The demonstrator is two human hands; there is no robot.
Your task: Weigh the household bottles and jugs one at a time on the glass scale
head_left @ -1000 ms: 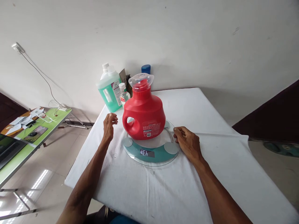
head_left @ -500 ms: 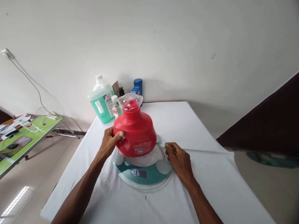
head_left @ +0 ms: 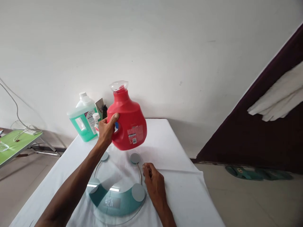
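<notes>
Left hand [head_left: 106, 130]: fingers curled through handle of red detergent jug [head_left: 127, 126], gripping it; jug in air, tilted, clear of glass scale [head_left: 113, 189], above bench's far half. Right hand [head_left: 153, 183]: loosely curled, fingertips resting on cloth just beside scale's right rim, holding nothing. Scale: platform bare, display lit, digits unreadable. Judged: jug lifted off, not yet set down anywhere. Bench [head_left: 180, 183]: white cloth, creased. Far left corner: green liquid bottle [head_left: 82, 121], small clear bottle [head_left: 96, 121]. Room: white wall, tiled floor, green side table [head_left: 16, 146] at left.
</notes>
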